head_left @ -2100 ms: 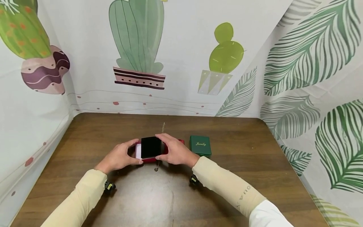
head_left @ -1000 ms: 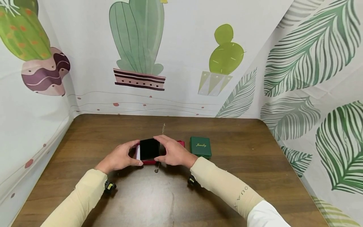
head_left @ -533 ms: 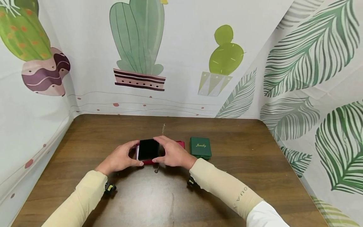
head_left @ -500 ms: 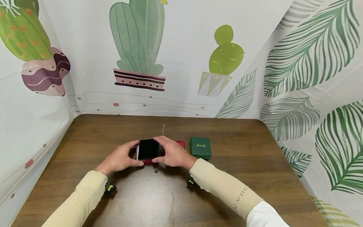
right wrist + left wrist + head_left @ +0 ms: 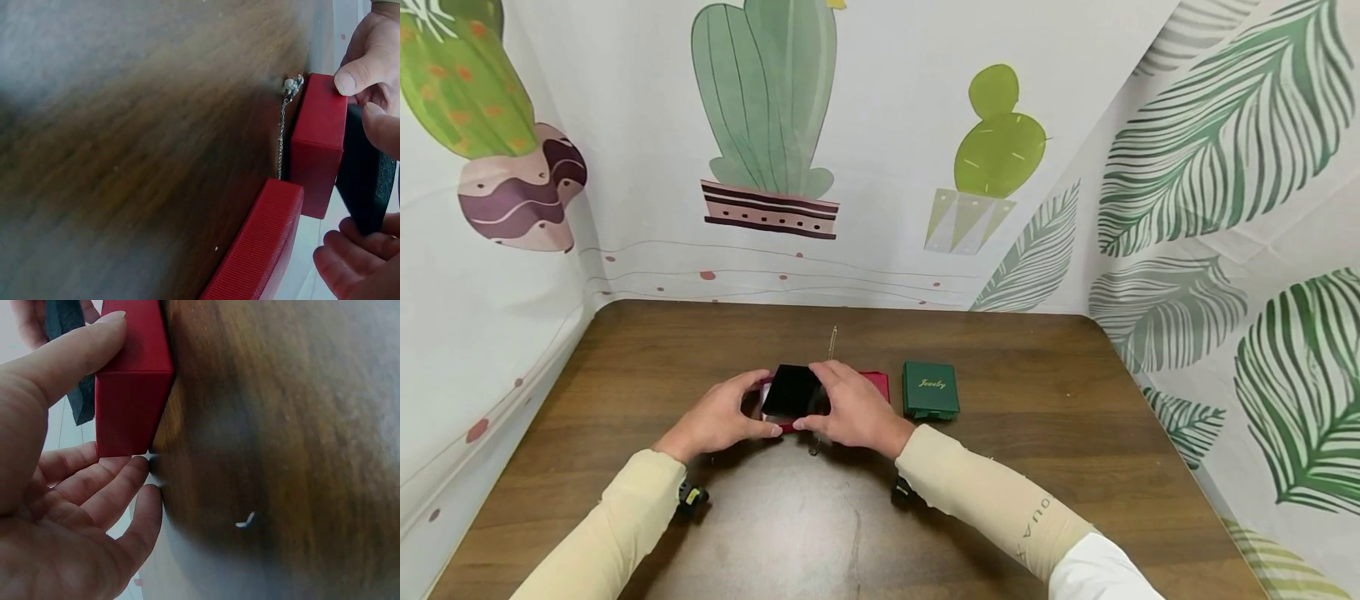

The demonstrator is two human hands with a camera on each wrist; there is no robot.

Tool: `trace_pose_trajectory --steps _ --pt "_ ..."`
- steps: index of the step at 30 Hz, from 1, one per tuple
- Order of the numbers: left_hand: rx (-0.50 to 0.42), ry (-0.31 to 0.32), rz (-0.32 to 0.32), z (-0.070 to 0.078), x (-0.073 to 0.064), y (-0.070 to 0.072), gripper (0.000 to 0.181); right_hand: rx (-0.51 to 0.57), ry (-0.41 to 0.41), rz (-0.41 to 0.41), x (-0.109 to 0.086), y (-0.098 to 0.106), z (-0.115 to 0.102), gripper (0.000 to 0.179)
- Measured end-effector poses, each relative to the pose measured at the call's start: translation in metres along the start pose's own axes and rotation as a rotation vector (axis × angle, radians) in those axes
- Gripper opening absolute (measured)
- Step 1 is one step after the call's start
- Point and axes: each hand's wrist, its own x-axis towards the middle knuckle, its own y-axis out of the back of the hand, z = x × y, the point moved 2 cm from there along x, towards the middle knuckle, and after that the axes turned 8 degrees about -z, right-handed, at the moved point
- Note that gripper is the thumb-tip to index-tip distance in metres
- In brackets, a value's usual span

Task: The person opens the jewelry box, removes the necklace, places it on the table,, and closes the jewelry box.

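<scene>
In the head view my left hand (image 5: 722, 414) grips a small red jewelry box base (image 5: 131, 412), its thumb on the near side and fingers at the far side. The base sits on the table. My right hand (image 5: 859, 407) pinches a square black foam insert (image 5: 792, 392) between thumb and fingers. The right wrist view has that insert tilted above the base's opening. A sliver of the pale interior shows at the left; the insert covers the rest. Right beside the base lies a thin chain necklace (image 5: 281, 139) with a small pendant, partly under my right hand.
A red lid (image 5: 877, 385), partly behind my right hand, lies right of the base. Farther right stands a green box (image 5: 931, 387) lettered "Jewelry". The brown wooden table (image 5: 1037, 433) meets printed cloth at its back edge.
My right hand has shifted left with the black insert, which now covers more of the base and is tilted. The left hand has stayed about where it was.
</scene>
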Motion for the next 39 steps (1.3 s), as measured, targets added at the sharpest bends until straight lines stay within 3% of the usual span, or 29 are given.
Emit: trace_pose_trajectory --steps 11,17,23,27,30,33,39 --pt "0.014 -0.004 0.015 0.0 0.001 -0.001 0.09 -0.053 -0.031 0.092 -0.002 -0.003 -0.006 0.081" --pt "0.02 -0.005 0.021 -0.001 0.002 -0.001 0.088 -0.195 -0.021 0.138 -0.004 -0.009 -0.011 0.081" --pt "0.018 -0.019 0.019 0.0 0.001 -0.001 0.087 -0.434 0.081 0.244 -0.006 -0.014 -0.015 0.071" --pt "0.012 -0.005 0.016 0.0 0.001 -0.001 0.09 -0.524 0.18 0.308 -0.008 -0.014 -0.015 0.056" --pt "0.012 -0.004 0.018 0.0 0.001 -0.001 0.09 -0.551 0.249 0.288 -0.009 -0.012 -0.012 0.051" --pt "0.011 -0.01 0.021 0.0 0.001 -0.001 0.088 -0.562 0.3 0.202 -0.009 -0.009 -0.008 0.053" --pt "0.011 -0.016 0.026 0.001 0.0 -0.001 0.089 -0.458 0.389 0.036 -0.01 -0.002 0.002 0.049"
